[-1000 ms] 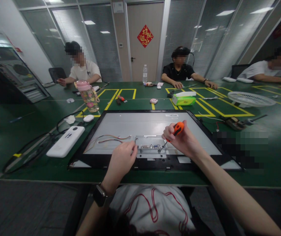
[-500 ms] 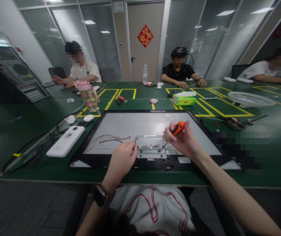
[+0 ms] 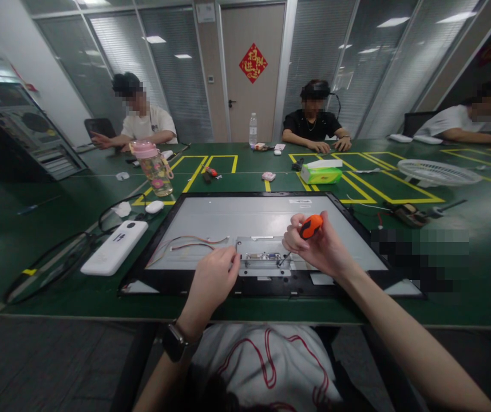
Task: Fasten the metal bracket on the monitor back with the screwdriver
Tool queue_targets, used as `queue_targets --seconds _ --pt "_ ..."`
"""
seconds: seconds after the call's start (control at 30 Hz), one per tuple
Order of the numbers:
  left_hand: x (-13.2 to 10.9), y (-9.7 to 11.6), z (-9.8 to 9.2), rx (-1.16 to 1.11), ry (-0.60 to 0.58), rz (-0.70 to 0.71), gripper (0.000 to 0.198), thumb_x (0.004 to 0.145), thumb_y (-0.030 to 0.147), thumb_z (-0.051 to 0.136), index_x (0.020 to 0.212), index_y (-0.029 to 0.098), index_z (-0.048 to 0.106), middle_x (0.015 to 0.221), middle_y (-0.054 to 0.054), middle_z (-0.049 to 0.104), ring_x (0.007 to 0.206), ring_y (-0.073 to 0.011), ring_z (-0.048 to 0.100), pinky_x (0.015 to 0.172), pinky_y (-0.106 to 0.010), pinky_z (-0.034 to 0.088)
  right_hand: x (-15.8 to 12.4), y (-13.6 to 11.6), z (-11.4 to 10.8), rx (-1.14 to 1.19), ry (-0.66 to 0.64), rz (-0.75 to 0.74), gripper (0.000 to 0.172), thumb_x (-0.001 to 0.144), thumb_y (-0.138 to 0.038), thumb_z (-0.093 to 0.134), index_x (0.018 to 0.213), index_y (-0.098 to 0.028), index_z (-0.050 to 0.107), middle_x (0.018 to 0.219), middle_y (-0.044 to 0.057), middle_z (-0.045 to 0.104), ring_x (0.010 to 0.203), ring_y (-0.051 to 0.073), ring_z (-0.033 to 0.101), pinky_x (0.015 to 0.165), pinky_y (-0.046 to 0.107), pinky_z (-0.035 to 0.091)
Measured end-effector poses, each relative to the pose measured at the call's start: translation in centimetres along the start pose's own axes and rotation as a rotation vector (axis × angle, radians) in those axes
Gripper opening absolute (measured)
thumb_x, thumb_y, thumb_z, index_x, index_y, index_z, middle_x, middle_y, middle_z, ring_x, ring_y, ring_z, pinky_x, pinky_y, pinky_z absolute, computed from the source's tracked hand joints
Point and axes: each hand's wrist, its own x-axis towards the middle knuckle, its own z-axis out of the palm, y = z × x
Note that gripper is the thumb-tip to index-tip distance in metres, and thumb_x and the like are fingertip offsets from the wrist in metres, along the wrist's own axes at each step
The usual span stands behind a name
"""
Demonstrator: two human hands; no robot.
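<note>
A screwdriver [image 3: 311, 227] with an orange and black handle is gripped in my right hand [image 3: 320, 246]. It leans, and its tip is at the lower right part of a metal bracket [image 3: 264, 243] with small connectors in it. The bracket sits near the front of a flat display panel [image 3: 228, 217], which has a black frame and a grey back. My left hand [image 3: 215, 273] is closed at the bracket's left edge; whatever its fingertips pinch is hidden. Thin wires [image 3: 194, 243] with small plugs lie on the panel just left of that hand.
Left of the panel are a white power bank [image 3: 114, 247], black cables [image 3: 52, 280] and a pink-lidded bottle [image 3: 151, 169]. Behind it stands a green tissue pack [image 3: 321, 171]. A white fan grille [image 3: 438, 171] lies to the right. Several people sit across the green table [image 3: 237, 312].
The screwdriver's handle has turned and tilted slightly in my right hand, its tip staying at the bracket. My left hand has not moved. The person opposite has drawn a hand inward.
</note>
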Motion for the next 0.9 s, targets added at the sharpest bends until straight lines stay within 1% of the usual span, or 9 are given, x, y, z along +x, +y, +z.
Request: queue_targets --seconds 0.13,0.23,0.3,0.37,0.43,0.53,0.67,0.77,0.9 --pt "0.0 0.0 -0.1 -0.005 -0.005 -0.002 0.018 0.094 0.020 0.049 0.078 0.018 0.056 0.072 -0.002 0.062 0.069 -0.0185 0.060 0.064 -0.029 0.040 -0.1 0.1 0.0 -0.008 0.037 -0.016 0.052 0.078 -0.077 0.051 0.087 -0.026 0.059 0.048 -0.008 0.028 0.046 0.013 0.021 0.052 0.028 0.025" --pt "-0.1 0.1 -0.2 -0.012 -0.002 0.000 0.018 0.094 0.020 0.049 0.078 0.019 0.056 0.073 -0.002 0.063 0.070 -0.0186 0.060 0.064 -0.029 0.041 0.0 0.0 0.0 0.007 0.052 -0.020 0.046 0.080 -0.072 0.054 0.083 -0.026 0.055 0.050 -0.007 0.031 0.047 0.013 0.024 0.053 0.028 0.027" --pt "-0.1 0.1 -0.3 -0.012 -0.004 -0.001 0.018 0.094 0.020 0.048 0.077 0.019 0.055 0.072 -0.002 0.063 0.069 -0.0184 0.060 0.064 -0.029 0.040 0.0 0.0 -0.1 -0.004 0.075 -0.041 0.038 0.085 -0.065 0.054 0.087 -0.027 0.053 0.054 -0.006 0.037 0.049 0.014 0.029 0.055 0.029 0.031" --pt "-0.1 0.1 -0.3 -0.006 -0.006 -0.001 0.019 0.094 0.020 0.048 0.077 0.019 0.055 0.072 -0.002 0.062 0.069 -0.0183 0.060 0.063 -0.029 0.040 0.1 0.1 -0.1 -0.044 0.101 -0.078 0.029 0.089 -0.057 0.054 0.100 -0.030 0.052 0.060 -0.005 0.046 0.052 0.015 0.037 0.059 0.030 0.035" --pt "0.0 0.1 -0.2 0.001 -0.005 -0.001 0.019 0.094 0.020 0.047 0.077 0.019 0.055 0.072 -0.002 0.062 0.069 -0.0183 0.060 0.063 -0.029 0.040 0.1 0.3 -0.3 -0.097 0.105 -0.105 0.030 0.092 -0.051 0.053 0.114 -0.031 0.048 0.068 -0.004 0.055 0.058 0.015 0.046 0.064 0.032 0.039" --pt "0.0 0.1 -0.2 0.007 0.000 -0.001 0.020 0.095 0.021 0.047 0.077 0.019 0.055 0.072 -0.002 0.062 0.068 -0.0181 0.060 0.063 -0.029 0.040 0.0 0.5 -0.7 -0.200 0.094 -0.121 0.034 0.094 -0.047 0.052 0.122 -0.029 0.046 0.082 0.001 0.063 0.069 0.017 0.057 0.071 0.034 0.044" --pt "0.0 0.2 -0.3 0.003 0.006 0.004 0.020 0.095 0.021 0.045 0.077 0.019 0.055 0.072 -0.002 0.062 0.068 -0.0177 0.059 0.063 -0.028 0.041 -0.2 0.9 -1.0 -0.414 0.082 -0.172 0.038 0.092 -0.039 0.057 0.126 -0.027 0.045 0.098 0.005 0.067 0.083 0.019 0.063 0.081 0.038 0.047" --pt "0.0 0.1 -0.3 0.004 0.008 0.005 0.020 0.095 0.020 0.045 0.077 0.019 0.055 0.072 -0.002 0.063 0.068 -0.0176 0.059 0.063 -0.028 0.041 -0.3 1.0 -0.8 -0.529 0.083 -0.178 0.036 0.091 -0.036 0.059 0.124 -0.025 0.049 0.094 0.005 0.068 0.087 0.020 0.065 0.085 0.040 0.049" --pt "-0.1 0.1 -0.3 0.004 0.009 0.011 0.020 0.094 0.020 0.046 0.077 0.019 0.055 0.072 -0.002 0.062 0.068 -0.0172 0.059 0.063 -0.028 0.041 -0.2 1.0 -0.7 -0.649 0.161 -0.173 0.031 0.084 -0.035 0.068 0.110 -0.021 0.061 0.089 0.006 0.068 0.082 0.021 0.064 0.081 0.041 0.050"
